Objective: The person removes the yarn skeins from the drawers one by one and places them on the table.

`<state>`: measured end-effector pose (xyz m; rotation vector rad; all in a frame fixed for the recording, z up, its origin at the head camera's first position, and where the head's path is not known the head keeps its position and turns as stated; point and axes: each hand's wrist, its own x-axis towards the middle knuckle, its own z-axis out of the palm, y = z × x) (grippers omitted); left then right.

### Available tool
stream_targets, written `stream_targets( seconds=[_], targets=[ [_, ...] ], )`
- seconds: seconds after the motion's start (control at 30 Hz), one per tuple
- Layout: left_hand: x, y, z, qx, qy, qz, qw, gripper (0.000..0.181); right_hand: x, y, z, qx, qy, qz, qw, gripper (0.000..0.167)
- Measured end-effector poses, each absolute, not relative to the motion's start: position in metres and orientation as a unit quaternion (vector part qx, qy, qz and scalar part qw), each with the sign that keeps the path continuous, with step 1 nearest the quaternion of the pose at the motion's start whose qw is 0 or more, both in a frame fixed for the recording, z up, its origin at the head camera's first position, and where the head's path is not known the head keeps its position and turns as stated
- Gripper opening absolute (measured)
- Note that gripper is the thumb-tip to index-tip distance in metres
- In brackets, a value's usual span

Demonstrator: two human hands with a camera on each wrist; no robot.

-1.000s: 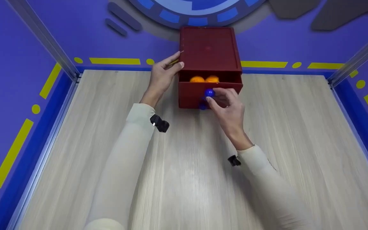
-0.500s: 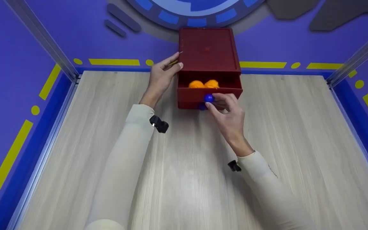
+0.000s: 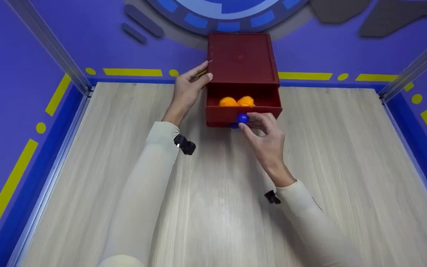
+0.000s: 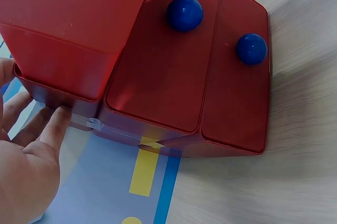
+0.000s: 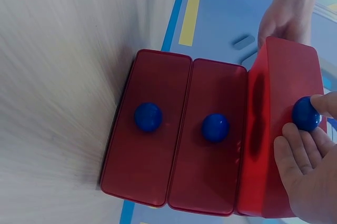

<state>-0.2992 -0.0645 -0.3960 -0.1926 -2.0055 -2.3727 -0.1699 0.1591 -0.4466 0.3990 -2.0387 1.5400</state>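
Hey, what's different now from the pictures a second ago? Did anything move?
Yes! The top drawer slid further out toward the person, and the right hand came with it. The two orange balls rode along inside. Nothing was grabbed or let go: the right hand still holds the blue knob. The left hand stayed against the red cabinet's side.

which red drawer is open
The top drawer: it juts out, its blue knob pinched by the right hand; the middle drawer and bottom drawer are closed.

Cabinet (image 3: pixel 241 70): red, upright on table (image 3: pixel 213 207). Top drawer (image 3: pixel 221 116): red, partly extended. Knob (image 3: pixel 242 118): blue, round, glossy, on top drawer's front.
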Motion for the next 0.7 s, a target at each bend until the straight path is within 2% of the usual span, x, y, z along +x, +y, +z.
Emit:
stream_targets(
  seconds=[0.7],
  targets=[
    [-0.3008,-0.0655,-0.3972,-0.065,-0.654,-0.753,0.015,0.047,-0.1603,0.1563,-0.4479,0.149,-0.753,0.574,0.284,0.028]
  ],
)
